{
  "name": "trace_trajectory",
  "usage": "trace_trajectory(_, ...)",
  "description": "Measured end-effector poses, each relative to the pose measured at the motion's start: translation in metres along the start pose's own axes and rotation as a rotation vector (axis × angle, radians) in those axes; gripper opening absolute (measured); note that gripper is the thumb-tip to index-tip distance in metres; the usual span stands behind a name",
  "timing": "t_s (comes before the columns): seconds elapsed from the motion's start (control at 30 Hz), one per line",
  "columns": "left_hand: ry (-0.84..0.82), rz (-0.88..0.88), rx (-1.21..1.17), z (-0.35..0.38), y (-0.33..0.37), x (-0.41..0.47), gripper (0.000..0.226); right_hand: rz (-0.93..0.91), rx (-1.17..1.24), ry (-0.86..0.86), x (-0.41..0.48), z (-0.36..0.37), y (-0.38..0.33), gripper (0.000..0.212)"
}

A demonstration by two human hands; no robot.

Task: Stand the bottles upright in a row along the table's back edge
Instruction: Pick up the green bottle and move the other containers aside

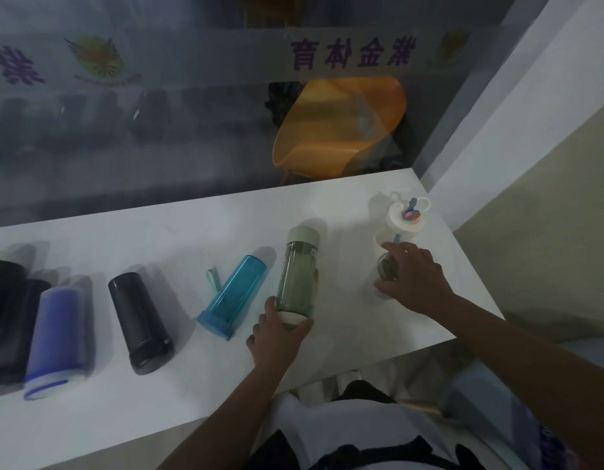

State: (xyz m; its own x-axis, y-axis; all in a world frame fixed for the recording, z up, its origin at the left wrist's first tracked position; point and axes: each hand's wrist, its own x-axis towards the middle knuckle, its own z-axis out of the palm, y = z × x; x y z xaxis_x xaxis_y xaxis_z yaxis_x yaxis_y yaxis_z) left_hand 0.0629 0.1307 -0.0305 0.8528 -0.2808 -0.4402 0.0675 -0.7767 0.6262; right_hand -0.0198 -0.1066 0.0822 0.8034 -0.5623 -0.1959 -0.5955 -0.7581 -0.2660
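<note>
Several bottles lie on their sides on the white table (178,395). My left hand (276,337) grips the white base of the green bottle (297,273), whose pale green cap points toward the back edge. My right hand (412,279) wraps the lower part of a clear bottle (404,225) with a white straw lid at the far right. To the left lie a teal bottle (234,293), a black bottle (139,320), a blue-purple bottle (54,340) and a dark bottle (2,320) at the frame's left edge.
A glass wall with purple lettering runs right behind the table's back edge (226,195). An orange plastic basin (341,123) sits beyond the glass. A white wall (497,147) borders the table's right end. My torso is at the front edge.
</note>
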Motion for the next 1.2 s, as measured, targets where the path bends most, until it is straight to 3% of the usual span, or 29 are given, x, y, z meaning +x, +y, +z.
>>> trace_trajectory(0.2, -0.009, -0.096, -0.132, 0.002, 0.008, -0.002, 0.083, -0.127, -0.076, 0.033, 0.011, -0.003, -0.001, 0.061)
trace_trajectory(0.33, 0.061, -0.116, -0.2, -0.009, 0.017, -0.003, 0.076, -0.12, 0.05, 0.056, 0.017, -0.005, 0.004, 0.054)
trace_trajectory(0.4, 0.085, -0.109, -0.162, -0.016, 0.024, -0.001, 0.07, -0.096, 0.13, 0.079, 0.018, -0.006, 0.005, 0.052)
trace_trajectory(0.57, -0.024, -0.041, 0.122, 0.0, 0.041, -0.017, 0.098, -0.15, 0.042, -0.02, 0.015, 0.007, 0.012, 0.058)
trace_trajectory(0.93, 0.152, -0.272, -0.328, 0.028, 0.04, -0.03, 0.065, -0.307, 0.22, -0.094, 0.013, 0.005, 0.046, 0.058)
trace_trajectory(1.2, 0.297, -0.042, -0.305, -0.033, 0.101, -0.027, 0.06, -0.387, 0.252, -0.197, 0.025, -0.012, 0.056, 0.06)
